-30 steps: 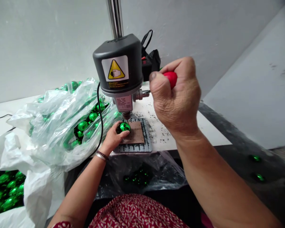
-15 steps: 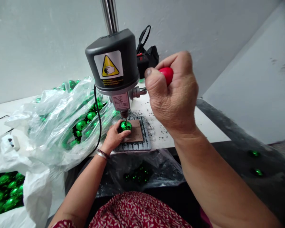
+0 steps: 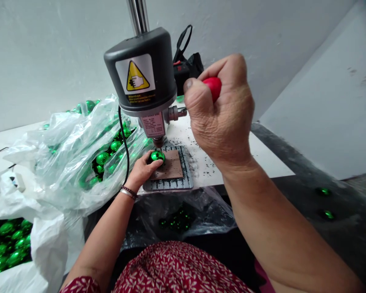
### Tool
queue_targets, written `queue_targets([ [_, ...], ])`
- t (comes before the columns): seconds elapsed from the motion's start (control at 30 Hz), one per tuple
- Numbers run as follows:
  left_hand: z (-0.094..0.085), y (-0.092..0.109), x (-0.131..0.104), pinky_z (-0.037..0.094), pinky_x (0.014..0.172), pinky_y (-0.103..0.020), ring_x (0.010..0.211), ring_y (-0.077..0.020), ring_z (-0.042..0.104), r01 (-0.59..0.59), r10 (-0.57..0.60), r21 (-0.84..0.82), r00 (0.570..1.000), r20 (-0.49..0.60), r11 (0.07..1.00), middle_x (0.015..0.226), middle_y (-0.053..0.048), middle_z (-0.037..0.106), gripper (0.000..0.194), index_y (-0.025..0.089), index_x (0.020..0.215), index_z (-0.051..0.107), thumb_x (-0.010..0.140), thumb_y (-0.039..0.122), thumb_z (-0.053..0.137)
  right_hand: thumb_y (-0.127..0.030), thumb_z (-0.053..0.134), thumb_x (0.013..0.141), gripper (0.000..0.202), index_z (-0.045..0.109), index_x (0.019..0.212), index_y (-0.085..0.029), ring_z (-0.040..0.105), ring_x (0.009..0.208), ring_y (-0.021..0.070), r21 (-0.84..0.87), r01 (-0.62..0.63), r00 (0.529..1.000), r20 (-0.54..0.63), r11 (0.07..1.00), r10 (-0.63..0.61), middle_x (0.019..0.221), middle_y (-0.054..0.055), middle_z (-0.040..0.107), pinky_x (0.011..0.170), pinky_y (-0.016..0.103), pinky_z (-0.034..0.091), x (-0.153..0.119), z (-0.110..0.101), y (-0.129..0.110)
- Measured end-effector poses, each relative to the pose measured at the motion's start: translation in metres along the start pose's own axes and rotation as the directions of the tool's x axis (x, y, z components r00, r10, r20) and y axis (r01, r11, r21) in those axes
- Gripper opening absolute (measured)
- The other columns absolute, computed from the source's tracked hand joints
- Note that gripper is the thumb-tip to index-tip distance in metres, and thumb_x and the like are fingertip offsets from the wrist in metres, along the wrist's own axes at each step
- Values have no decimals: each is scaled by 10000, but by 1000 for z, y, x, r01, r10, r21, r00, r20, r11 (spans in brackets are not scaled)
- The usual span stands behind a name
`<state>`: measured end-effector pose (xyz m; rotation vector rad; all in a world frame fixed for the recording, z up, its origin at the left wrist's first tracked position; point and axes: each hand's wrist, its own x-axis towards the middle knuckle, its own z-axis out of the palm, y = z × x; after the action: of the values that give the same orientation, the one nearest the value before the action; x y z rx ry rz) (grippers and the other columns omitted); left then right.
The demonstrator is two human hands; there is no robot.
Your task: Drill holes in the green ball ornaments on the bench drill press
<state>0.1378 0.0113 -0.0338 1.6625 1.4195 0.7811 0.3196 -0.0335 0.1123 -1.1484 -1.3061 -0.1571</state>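
Observation:
My left hand [image 3: 142, 169] grips a shiny green ball ornament [image 3: 157, 156] between thumb and fingers, at the left part of a brown board [image 3: 173, 166]. That board lies on the slotted metal base [image 3: 186, 183] of a small drill press [image 3: 142, 75]. The chuck [image 3: 158, 141] is just above the ornament; whether the bit touches it I cannot tell. Raised at the right, my right hand [image 3: 221, 114] is closed round the red knob [image 3: 213, 87] of the press lever. My fingers hide part of the knob.
Clear plastic bags of green balls [image 3: 102, 158] lie left on the white table [image 3: 274, 162]. Another white bag [image 3: 50, 240] holds more at lower left. Dark shavings surround the base. A plastic sheet [image 3: 213, 211] with green balls hangs at the front edge. A black bag [image 3: 189, 67] stands behind.
The green ornament and my left hand have shifted slightly left on the board, off the line under the chuck. My right hand stays on the knob. The whole view has shifted a little.

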Motion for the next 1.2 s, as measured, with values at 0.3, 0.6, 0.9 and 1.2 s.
queue_targets([
  [0.3, 6, 5, -4, 429, 1000, -379, 1068, -253, 596, -116, 118, 138, 993, -5, 984, 1070, -32, 706, 544, 213, 1173, 670, 649, 322, 767, -431, 468, 882, 239, 398, 818, -211, 464, 725, 87, -75, -22, 1000, 14, 997, 23, 811, 11, 507, 700, 218, 460, 0, -1, 0],
  [0.6, 15, 2, -7, 389, 1039, -433, 1120, -297, 558, -138, 143, 165, 990, -19, 977, 1143, -64, 691, 605, 229, 1213, 666, 631, 320, 802, -415, 452, 876, 229, 430, 819, -194, 431, 640, 51, -17, 10, 1000, -14, 1000, -10, 752, -16, 462, 612, 201, 415, -5, -1, 1],
  [0.9, 17, -2, -11, 386, 1040, -446, 1108, -306, 553, -121, 130, 145, 990, -52, 982, 1106, -48, 695, 595, 256, 1199, 676, 624, 324, 815, -340, 514, 807, 170, 446, 761, -191, 402, 550, 47, -35, 9, 998, -61, 999, -11, 650, -37, 493, 546, 210, 376, -15, -2, 3],
  [1.2, 19, -7, -10, 406, 1017, -412, 1076, -266, 556, -127, 139, 229, 990, -35, 965, 1035, -29, 698, 614, 258, 1244, 641, 657, 343, 798, -318, 517, 791, 143, 434, 741, -213, 415, 554, 53, -179, -63, 998, -8, 982, 63, 643, -39, 476, 569, 214, 388, -28, -8, 1],
])
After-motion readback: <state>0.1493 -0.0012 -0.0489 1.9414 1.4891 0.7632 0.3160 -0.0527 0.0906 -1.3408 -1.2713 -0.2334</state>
